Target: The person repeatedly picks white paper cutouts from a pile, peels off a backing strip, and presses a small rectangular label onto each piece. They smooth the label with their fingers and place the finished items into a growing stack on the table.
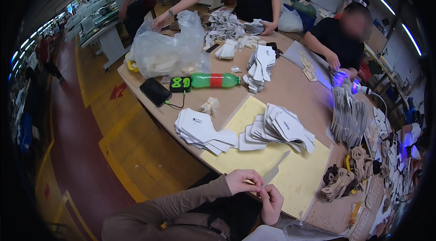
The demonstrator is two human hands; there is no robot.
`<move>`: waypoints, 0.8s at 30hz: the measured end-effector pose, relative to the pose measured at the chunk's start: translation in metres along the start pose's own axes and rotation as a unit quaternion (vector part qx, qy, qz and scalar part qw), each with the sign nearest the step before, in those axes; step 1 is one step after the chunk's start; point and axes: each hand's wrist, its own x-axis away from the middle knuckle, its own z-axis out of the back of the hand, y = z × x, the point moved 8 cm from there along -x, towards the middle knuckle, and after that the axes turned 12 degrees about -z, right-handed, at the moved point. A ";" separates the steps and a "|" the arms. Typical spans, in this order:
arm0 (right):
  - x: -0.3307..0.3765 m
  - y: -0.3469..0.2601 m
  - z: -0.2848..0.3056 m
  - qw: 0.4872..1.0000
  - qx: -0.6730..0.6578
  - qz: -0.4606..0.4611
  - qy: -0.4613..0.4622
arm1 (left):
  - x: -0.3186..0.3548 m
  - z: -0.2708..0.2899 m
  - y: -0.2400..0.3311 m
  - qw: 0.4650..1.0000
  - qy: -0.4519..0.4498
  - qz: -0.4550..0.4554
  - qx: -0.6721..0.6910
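Observation:
Near the table's front edge, my left hand [244, 182] and my right hand [271, 203] meet with their fingertips pinched together. Between them they hold the lower end of a thin, pale grey cut piece [275, 171], seen nearly edge-on, its narrow tip pointing up and away. Just beyond lies a fanned stack of white shaped cut pieces [284, 125] on a yellow sheet [299, 184]. Left of it, another fanned white stack [197, 125] rests partly on the sheet. The small detail at my fingertips is hidden by the fingers.
A phone [156, 92], a black-and-green box [180, 84] with a cord and a green bottle [215, 80] lie at the left. Behind them sits a clear plastic bag [168, 50]. Two co-workers handle pieces across the table. Tied bundles [349, 118] crowd the right side.

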 end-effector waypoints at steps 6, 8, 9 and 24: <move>0.000 0.000 0.001 1.000 0.009 0.027 0.008 | 0.003 -0.003 0.013 0.994 0.027 -0.029 -0.102; 0.000 0.000 0.002 0.999 0.013 0.036 0.010 | 0.003 -0.004 0.013 0.998 0.049 -0.022 -0.042; 0.000 0.000 0.002 0.999 0.016 0.039 0.012 | 0.003 -0.004 0.016 0.997 0.057 -0.031 -0.035; -0.009 0.043 0.034 0.985 -0.156 0.077 0.004 | -0.002 -0.012 0.034 0.990 0.092 -0.077 -0.076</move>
